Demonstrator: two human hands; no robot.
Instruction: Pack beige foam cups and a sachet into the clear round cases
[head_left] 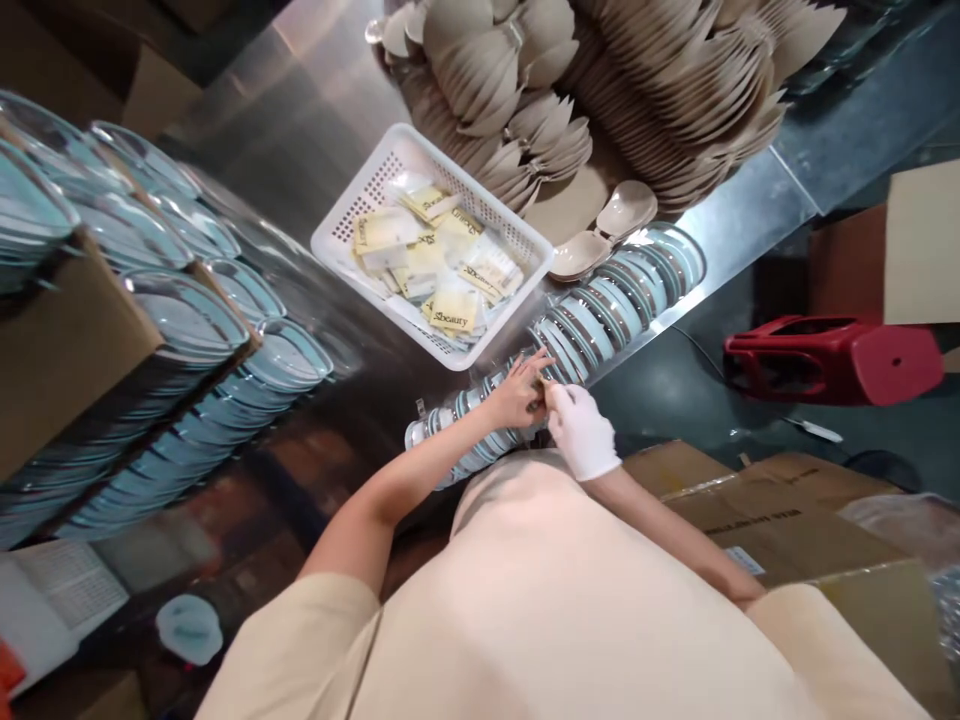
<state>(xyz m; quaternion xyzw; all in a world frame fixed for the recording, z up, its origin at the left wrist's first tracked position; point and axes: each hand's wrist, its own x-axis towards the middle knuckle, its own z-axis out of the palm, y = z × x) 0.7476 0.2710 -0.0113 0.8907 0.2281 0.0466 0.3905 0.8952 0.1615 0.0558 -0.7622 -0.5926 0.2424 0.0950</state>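
fingers (541, 372) of both hands touch lid row (600, 310).

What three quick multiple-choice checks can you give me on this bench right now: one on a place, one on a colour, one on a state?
1. Where does the white basket of sachets stand?
A. On the steel bench
B. On the red stool
C. On a cardboard box

2. What colour is the glove on the right hand?
A. Blue
B. White
C. Black

3. How is the left hand?
A. Gloved, resting in the basket
B. Bare, hanging off the bench
C. Bare, fingers meeting the right hand over the row of round cases

Answers: 1 A, the basket sits on the shiny metal top. 2 B, the glove is plainly white. 3 C, the ungloved hand touches the gloved one above the cases.
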